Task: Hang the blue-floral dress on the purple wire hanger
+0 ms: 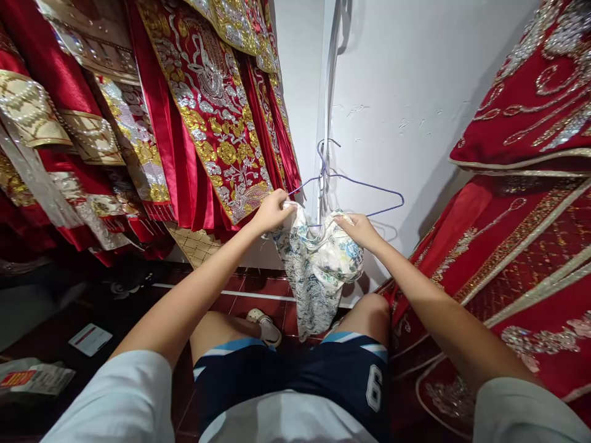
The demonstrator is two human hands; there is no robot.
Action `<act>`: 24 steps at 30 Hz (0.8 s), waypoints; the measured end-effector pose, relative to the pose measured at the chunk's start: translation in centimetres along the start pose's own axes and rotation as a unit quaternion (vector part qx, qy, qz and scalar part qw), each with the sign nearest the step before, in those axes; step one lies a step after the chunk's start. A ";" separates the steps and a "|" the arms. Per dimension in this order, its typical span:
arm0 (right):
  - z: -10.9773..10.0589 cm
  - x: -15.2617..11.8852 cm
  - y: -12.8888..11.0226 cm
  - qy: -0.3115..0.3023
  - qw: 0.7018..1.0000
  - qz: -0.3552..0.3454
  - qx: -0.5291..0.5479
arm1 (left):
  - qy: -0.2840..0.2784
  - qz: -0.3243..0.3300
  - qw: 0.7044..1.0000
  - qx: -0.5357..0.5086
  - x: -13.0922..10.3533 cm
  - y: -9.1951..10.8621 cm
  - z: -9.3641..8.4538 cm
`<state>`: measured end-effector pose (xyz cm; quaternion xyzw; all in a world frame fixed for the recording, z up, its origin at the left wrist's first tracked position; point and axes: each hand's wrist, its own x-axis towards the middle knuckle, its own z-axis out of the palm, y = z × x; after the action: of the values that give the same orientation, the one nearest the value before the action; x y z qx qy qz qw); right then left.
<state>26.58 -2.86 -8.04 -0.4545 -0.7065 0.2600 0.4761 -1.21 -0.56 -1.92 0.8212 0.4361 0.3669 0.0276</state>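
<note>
Between my two hands hangs a white garment (318, 264) with blue and green floral print and what look like shaped cups at its top. My left hand (273, 212) pinches its upper left edge, thumb on top. At the other side, my right hand (357, 231) grips the upper right edge over a printed cup. Right behind the garment, a purple wire hanger (378, 186) hangs by its hook in front of the wall. Its left arm passes close to my left fingers, and its lower bar is partly hidden by the cloth.
Red embroidered costumes (217, 123) hang on the left, and more red beaded garments (521, 246) crowd the right. A white wall (392, 80) stands behind the hanger. Red tiles (258, 286) cover the floor; a white card (90, 339) and a plastic bag (37, 378) lie lower left.
</note>
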 end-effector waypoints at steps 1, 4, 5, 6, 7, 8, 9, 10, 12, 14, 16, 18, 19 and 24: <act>-0.3 -0.1 -0.3 -0.015 1.000 -0.001 0.005 | 0.024 -0.007 1.000 -0.009 0.4 0.2 0.3; -2.7 -0.5 -1.3 -0.061 0.998 -0.012 -0.004 | 0.083 0.002 0.997 0.002 0.6 0.4 0.4; -3.9 -0.5 -1.5 -0.067 0.997 -0.020 -0.014 | 0.100 0.008 0.995 0.019 0.5 0.3 0.3; -5.2 -0.5 -1.7 -0.064 0.997 -0.030 -0.024 | 0.115 0.010 0.993 0.038 0.4 0.2 0.1; -6.5 -0.5 -1.8 -0.054 0.997 -0.041 -0.033 | 0.126 0.008 0.991 0.054 0.3 0.1 -0.2; -7.8 -0.4 -1.7 -0.041 0.997 -0.051 -0.040 | 0.132 0.005 0.989 0.066 0.2 0.0 -0.4; -9.0 -0.2 -1.6 -0.029 0.997 -0.059 -0.047 | 0.137 0.002 0.988 0.075 0.3 -0.1 -0.7; -10.0 0.0 -1.4 -0.017 0.996 -0.061 -0.058 | 0.140 0.003 0.987 0.079 0.3 -0.2 -0.8; -11.4 0.7 -1.1 0.014 0.994 -0.049 -0.093 | 0.143 0.012 0.986 0.084 0.5 -0.3 -1.0; -12.0 1.5 -1.1 0.026 0.992 -0.005 -0.127 | 0.146 0.022 0.985 0.090 0.6 -0.5 -1.1; -12.1 2.2 -1.5 0.007 0.990 0.055 -0.129 | 0.152 0.019 0.984 0.091 0.7 -0.9 -1.3; -12.2 2.4 -2.4 -0.021 0.992 0.099 -0.080 | 0.169 0.009 0.982 0.078 0.8 -1.7 -1.6; -12.1 2.4 -2.9 -0.032 0.992 0.116 -0.037 | 0.179 0.005 0.982 0.067 0.8 -2.1 -1.8; -9.5 1.8 -4.7 -0.048 0.966 0.152 0.205 | 0.119 -0.039 0.992 0.003 0.9 -3.0 -1.8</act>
<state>33.13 -4.03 0.42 -0.4359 -0.5831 0.4900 0.4794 -4.10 1.48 -1.22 0.7543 0.4688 0.4594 -0.0130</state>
